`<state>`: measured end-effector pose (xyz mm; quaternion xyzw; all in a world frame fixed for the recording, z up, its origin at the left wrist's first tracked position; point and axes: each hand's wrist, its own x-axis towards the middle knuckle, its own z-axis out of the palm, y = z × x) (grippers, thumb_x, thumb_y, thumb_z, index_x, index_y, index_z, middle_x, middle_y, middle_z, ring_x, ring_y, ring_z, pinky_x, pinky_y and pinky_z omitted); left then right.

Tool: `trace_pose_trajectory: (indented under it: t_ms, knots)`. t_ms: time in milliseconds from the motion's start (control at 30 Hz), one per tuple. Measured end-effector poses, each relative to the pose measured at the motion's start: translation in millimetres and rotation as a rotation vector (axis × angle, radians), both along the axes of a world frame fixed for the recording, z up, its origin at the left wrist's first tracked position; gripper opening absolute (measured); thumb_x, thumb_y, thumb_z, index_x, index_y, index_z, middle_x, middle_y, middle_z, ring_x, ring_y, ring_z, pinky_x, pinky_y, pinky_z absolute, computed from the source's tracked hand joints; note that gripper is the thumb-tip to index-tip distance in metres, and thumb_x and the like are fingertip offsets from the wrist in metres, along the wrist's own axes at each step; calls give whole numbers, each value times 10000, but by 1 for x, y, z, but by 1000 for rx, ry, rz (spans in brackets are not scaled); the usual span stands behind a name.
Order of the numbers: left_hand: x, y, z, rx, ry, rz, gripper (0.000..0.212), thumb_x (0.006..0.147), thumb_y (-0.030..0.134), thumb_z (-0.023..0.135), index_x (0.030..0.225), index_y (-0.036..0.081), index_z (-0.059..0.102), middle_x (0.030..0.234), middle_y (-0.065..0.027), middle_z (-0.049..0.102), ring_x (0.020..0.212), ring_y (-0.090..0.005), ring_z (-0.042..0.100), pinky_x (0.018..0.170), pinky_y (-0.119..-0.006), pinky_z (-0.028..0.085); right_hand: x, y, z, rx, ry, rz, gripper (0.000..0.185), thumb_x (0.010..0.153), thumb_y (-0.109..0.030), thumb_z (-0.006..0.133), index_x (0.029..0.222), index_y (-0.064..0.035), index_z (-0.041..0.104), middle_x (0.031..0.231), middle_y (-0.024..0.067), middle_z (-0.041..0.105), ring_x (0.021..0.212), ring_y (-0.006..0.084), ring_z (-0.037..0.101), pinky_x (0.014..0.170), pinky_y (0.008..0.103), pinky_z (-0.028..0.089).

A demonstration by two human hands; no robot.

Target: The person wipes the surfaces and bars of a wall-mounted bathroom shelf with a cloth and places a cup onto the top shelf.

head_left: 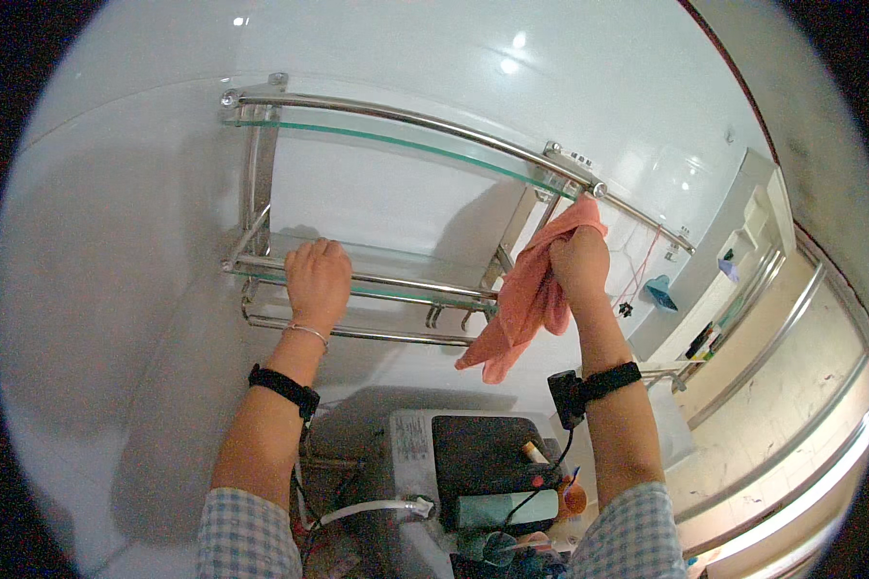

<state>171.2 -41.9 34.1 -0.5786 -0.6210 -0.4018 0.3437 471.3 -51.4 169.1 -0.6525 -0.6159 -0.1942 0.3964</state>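
A two-tier wall rack with metal rails and glass shelves is fixed to the white wall before me. My left hand [318,281] grips the lower front metal rail [413,284] near its left part. In my right hand [581,262] is a bunched pink cloth [529,289], held at the rack's right end. The cloth's top touches the right end of the upper glass shelf [405,148], just under the upper metal rail [434,124], and its lower part hangs beside the lower shelf. Hooks [433,315] hang beneath the lower shelf.
Below stands a washing machine [413,434] with a pale green bottle [507,509], cups and other items on its top. A white hose [369,508] joins it. At right are a cabinet with an open shelf [753,239], a blue item on a string [660,293] and a metal towel bar [652,223].
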Motion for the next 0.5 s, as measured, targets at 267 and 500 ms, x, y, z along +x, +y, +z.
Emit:
trace_pose_trajectory:
  t_ms: [267, 500]
  knots:
    - [-4, -1, -1, 41, 2, -19, 140, 768, 143, 508, 676, 65, 578, 747, -78, 579, 765, -237, 544, 726, -379, 389, -22, 2, 30, -225, -269, -103, 225, 765, -215, 540, 862, -57, 668, 857, 137, 657, 802, 280, 645, 697, 386, 511]
    - [-2, -4, 2, -22, -19, -58, 158, 797, 154, 497, 710, 51, 580, 758, -89, 582, 785, -255, 542, 723, -394, 390, -31, 40, 57, -258, -402, -152, 292, 752, -169, 518, 985, -29, 625, 1005, 163, 622, 928, 302, 610, 752, 387, 505]
